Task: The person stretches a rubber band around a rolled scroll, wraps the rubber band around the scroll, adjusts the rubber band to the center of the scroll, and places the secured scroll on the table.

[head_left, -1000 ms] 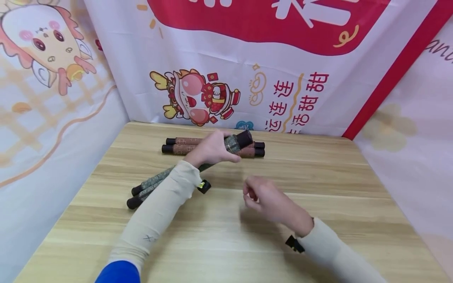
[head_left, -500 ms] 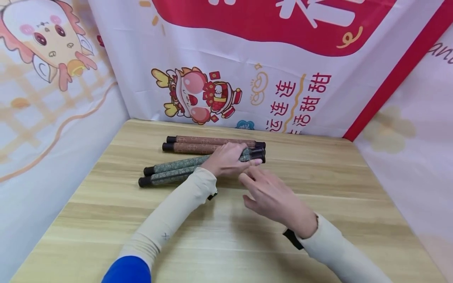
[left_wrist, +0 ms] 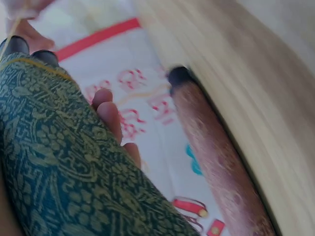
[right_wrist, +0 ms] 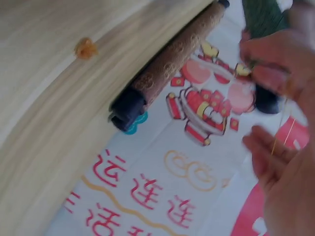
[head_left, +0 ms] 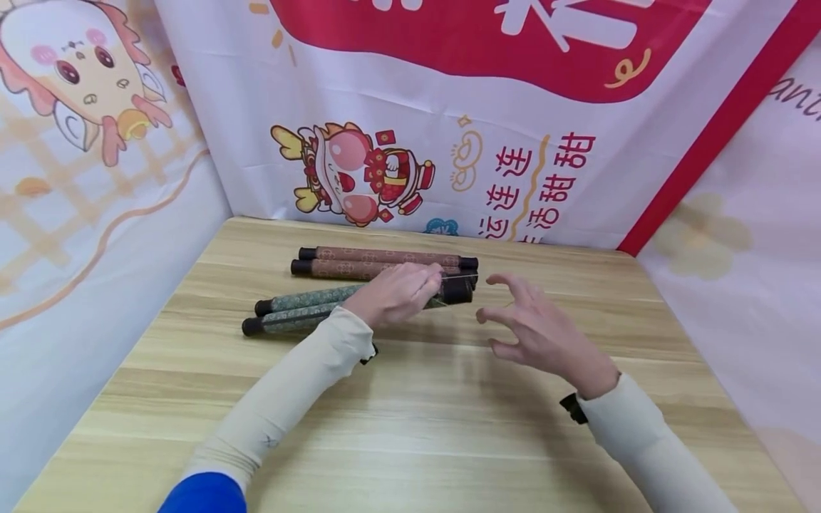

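Observation:
Two slim green brocade scrolls [head_left: 298, 318] with dark end knobs lie side by side, slanting across the table. My left hand [head_left: 396, 293] grips them near their right ends; in the left wrist view the green cloth [left_wrist: 64, 147] fills the left side. A thin yellow rubber band [left_wrist: 42, 68] crosses the cloth near the knobs, and a strand runs taut toward the other hand. My right hand [head_left: 541, 324], just right of the knobs, has spread, bent fingers. In the right wrist view, taut strands of the band [right_wrist: 273, 146] reach its fingers.
Behind the green scrolls, two reddish-brown patterned scrolls [head_left: 385, 256] lie together, close to the right ends of the green ones. A printed white and red cloth [head_left: 244, 142] hangs at the table's back edge. More cloth walls stand left and right of the wooden table [head_left: 410, 442].
The left hand first held a tilted green scroll; now it grips both, laid together. My right hand has moved right with its fingers spreading, and band strands now show stretched between the hands.

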{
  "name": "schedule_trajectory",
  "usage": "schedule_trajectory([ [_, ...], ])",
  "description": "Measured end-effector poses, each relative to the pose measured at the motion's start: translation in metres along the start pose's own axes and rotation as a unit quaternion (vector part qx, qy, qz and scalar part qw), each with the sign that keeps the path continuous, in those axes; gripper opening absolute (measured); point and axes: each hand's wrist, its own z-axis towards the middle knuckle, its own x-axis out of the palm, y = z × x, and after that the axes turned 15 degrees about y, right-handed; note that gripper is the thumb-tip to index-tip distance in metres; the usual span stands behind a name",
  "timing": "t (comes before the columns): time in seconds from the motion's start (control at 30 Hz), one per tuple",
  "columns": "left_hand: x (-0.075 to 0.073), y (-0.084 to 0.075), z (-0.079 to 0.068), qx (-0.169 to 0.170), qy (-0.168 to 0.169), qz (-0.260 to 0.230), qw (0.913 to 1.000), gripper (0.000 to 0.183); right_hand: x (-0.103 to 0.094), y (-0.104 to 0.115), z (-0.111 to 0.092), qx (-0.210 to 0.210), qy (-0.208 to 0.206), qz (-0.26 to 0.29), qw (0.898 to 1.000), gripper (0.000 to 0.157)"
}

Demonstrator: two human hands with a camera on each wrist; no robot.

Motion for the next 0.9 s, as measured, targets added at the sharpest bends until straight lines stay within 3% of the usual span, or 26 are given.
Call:
schedule_trajectory([
  [0.2,-0.001,-0.019,-0.017,0.072,0.020,-0.032,0.9967,0.058,0.003,-0.009,0.006,-0.071,-0.022,0.104,0.992,0.008],
  [0.4,-0.009,-0.033,-0.028,0.142,-0.002,-0.059,0.9882,0.046,0.014,0.002,0.014,-0.141,-0.065,0.171,0.973,0.014],
  [0.57,-0.013,-0.040,-0.033,0.152,-0.007,-0.081,0.9850,0.046,0.016,0.009,0.020,-0.162,-0.072,0.204,0.963,0.018],
  [0.77,-0.014,-0.041,-0.033,0.151,-0.009,-0.085,0.9848,0.042,0.019,0.011,0.022,-0.173,-0.073,0.248,0.950,0.035],
  [0.8,-0.015,-0.041,-0.033,0.152,-0.009,-0.083,0.9848,0.043,0.020,0.012,0.021,-0.172,-0.077,0.264,0.946,0.037],
  [0.83,-0.015,-0.042,-0.033,0.152,-0.009,-0.081,0.9850,0.044,0.022,0.012,0.019,-0.173,-0.077,0.301,0.935,0.038],
  [0.9,-0.016,-0.042,-0.032,0.153,-0.009,-0.081,0.9848,0.046,0.026,0.011,0.016,-0.170,-0.084,0.394,0.899,0.039],
])
